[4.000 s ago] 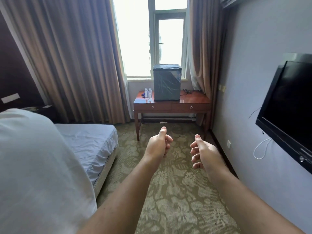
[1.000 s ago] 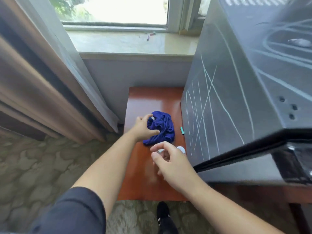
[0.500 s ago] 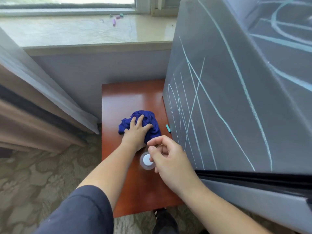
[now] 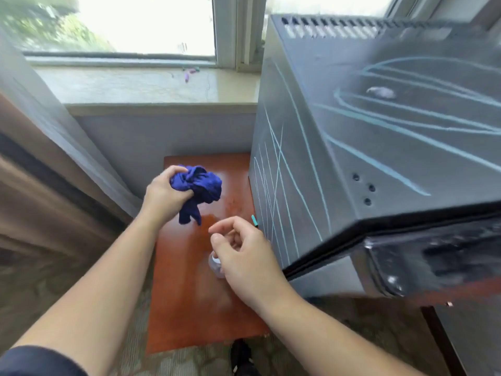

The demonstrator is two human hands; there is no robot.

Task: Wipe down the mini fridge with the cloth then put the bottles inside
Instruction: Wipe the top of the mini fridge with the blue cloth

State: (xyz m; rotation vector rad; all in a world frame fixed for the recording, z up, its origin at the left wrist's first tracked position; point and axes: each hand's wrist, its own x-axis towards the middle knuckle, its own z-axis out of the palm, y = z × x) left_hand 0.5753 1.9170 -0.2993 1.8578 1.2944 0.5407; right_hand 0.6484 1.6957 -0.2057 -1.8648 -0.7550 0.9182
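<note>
No readable writing, just chalky scribbles on the matte grey fridge (image 4: pixel 366 147). Left hand (image 4: pixel 164 198) grips the crumpled blue cloth (image 4: pixel 200 185) mid-frame; right hand (image 4: pixel 244 256) loosely curled over a bottle (image 4: pixel 215 263) on the glossy desk (image 4: pixel 189 308).

One view only, from a wide-angle camera worn on the head, so nothing is shared with a second view. It looks forward and steeply down onto the left end of the bench (image 4: pixel 189 294), from close range. The window sill (image 4: pixel 151 88) runs across at 12 o'clock, bowed by the lens. The mini fridge (image 4: pixel 379 147) fills the frame from 1 to 4 o'clock, very near, seen from above its top and left side. Both forearms enter from 6 o'clock. The curtain (image 4: pixel 48 147) hangs at 9 to 10 o'clock, carpet (image 4: pixel 40 289) below it. The edges are blurred.
</note>
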